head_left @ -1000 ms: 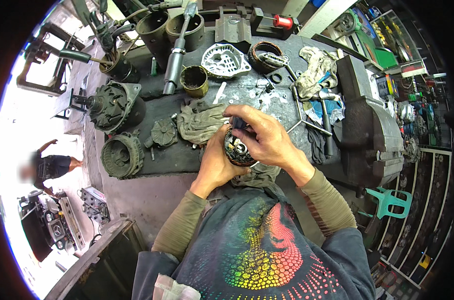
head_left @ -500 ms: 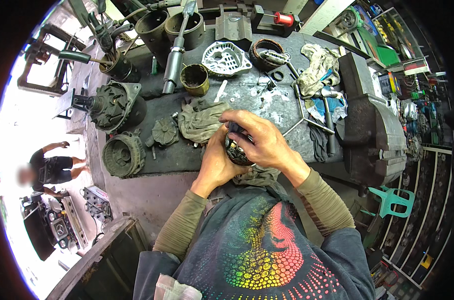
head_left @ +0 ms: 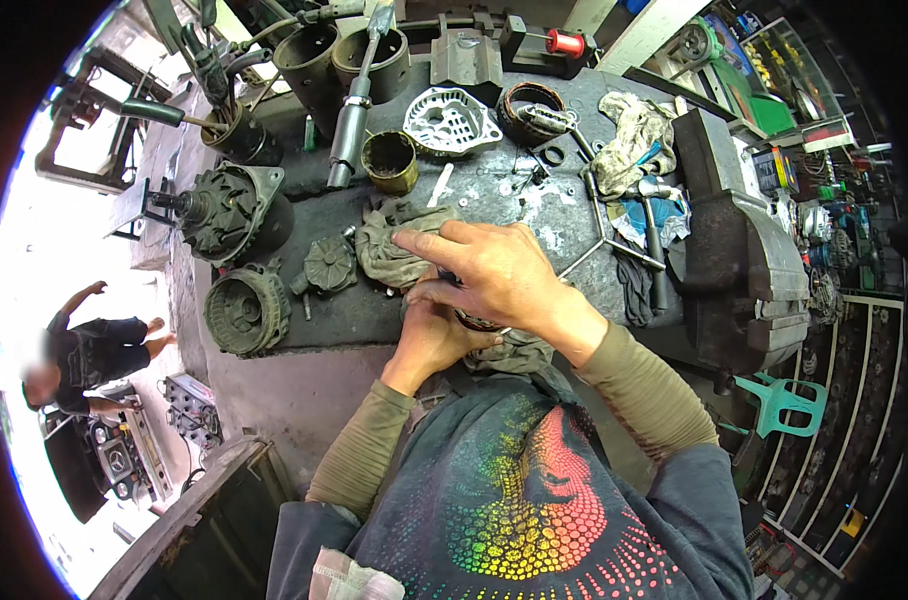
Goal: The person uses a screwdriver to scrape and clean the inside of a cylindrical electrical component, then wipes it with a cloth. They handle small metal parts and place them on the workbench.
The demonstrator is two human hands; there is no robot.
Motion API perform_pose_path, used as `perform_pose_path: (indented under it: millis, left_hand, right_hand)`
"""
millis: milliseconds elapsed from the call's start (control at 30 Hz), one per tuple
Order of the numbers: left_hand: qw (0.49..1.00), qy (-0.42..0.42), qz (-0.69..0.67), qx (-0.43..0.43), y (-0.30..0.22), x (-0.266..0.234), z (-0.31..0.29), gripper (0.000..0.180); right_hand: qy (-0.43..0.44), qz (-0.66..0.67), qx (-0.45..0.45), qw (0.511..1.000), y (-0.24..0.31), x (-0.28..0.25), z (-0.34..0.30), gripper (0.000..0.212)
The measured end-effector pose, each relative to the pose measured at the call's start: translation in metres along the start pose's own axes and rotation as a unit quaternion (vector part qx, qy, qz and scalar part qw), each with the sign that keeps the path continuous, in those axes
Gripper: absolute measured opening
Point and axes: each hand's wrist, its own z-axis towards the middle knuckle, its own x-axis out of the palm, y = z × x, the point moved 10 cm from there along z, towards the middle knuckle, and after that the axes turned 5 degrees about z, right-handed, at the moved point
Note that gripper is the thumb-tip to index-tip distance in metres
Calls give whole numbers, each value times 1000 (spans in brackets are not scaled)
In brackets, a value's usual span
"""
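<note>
Low over the bench's near edge, my left hand (head_left: 429, 345) is closed around a dark round metal part (head_left: 479, 321), of which only a small coppery rim shows. My right hand (head_left: 504, 270) lies across the top, its fingers bent and reaching past the left hand's fingertips. Whatever those right fingers pinch is hidden beneath them. Just beyond both hands lies a crumpled grey rag (head_left: 394, 240). A dark finned metal part (head_left: 331, 263) rests to its left.
Alternator housings (head_left: 244, 308) stand on the left, beside metal cylinders (head_left: 307, 60). A silver slotted housing (head_left: 449, 118) and a copper-wound ring (head_left: 534, 105) sit at the back. A three-armed wrench (head_left: 602, 238), hammer (head_left: 656, 245) and large dark casing (head_left: 744, 270) are right. A person (head_left: 99, 350) is far left.
My right hand has shifted left and now covers most of the round part. The person at far left has moved slightly, with one arm raised.
</note>
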Motion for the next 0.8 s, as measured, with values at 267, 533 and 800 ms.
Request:
perform_pose_path:
  millis: [267,533,800]
  left_hand:
    - [995,28,-66,-76,9,1,0,116]
    - [991,16,-118,-69,6,-1,0,99]
    - [991,42,-98,-85,12,4,-1,108]
  right_hand:
    - [-25,109,-89,990,18,-15,0,62]
    - [-127,67,-153,978,29,-29,-4,61]
    - [-86,-2,-41,995,7,-13,-1,50]
